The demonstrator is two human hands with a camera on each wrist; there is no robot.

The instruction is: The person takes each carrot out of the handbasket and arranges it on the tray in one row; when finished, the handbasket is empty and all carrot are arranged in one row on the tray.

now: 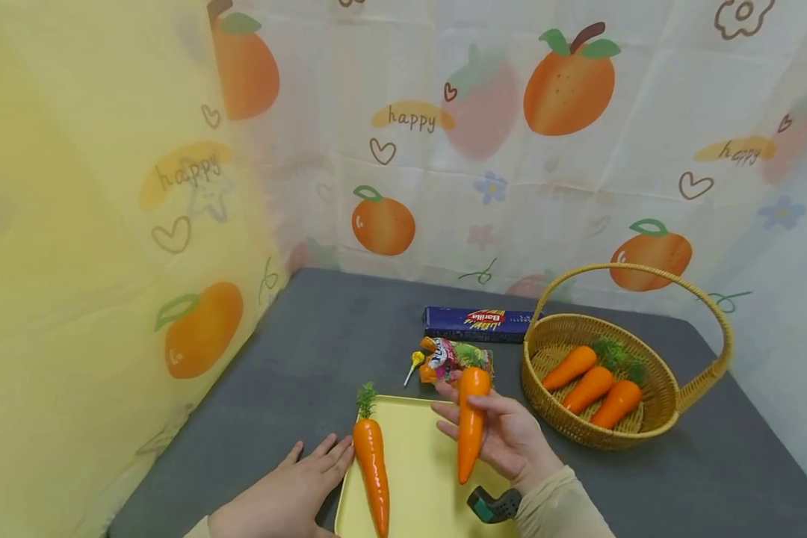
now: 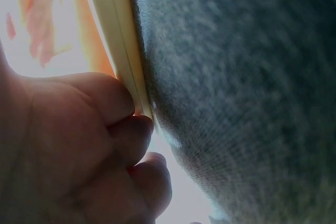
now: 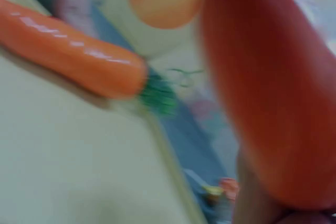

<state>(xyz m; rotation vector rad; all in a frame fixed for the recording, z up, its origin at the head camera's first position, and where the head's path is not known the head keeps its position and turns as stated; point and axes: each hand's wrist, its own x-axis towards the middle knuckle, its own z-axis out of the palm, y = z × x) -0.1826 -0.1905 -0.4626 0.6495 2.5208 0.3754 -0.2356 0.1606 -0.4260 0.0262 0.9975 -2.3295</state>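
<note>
My right hand (image 1: pixel 511 441) holds an orange carrot (image 1: pixel 471 426) above a pale yellow tray (image 1: pixel 420 456), its tapered end pointing down. Thumb and fingers are on either side of this carrot, which looms large and blurred in the right wrist view. Another carrot (image 1: pixel 373 467), with a green leafy top, lies lengthwise along the tray's left side. Beside that edge rests my left hand (image 1: pixel 282 489), fingers extended, fingertips right at the rim. The left wrist view shows its fingers (image 2: pixel 113 98) against the tray's side wall (image 2: pixel 121 35).
To the right stands a wicker basket (image 1: pixel 534 388) with a tall handle, holding three carrots (image 1: pixel 588 388). Behind the tray lie a yellow lollipop (image 1: pixel 417 359), a colourful candy bag (image 1: pixel 453 355) and a blue Barilla pasta box (image 1: pixel 477 323). A fruit-print curtain (image 1: pixel 403 164) closes off the back.
</note>
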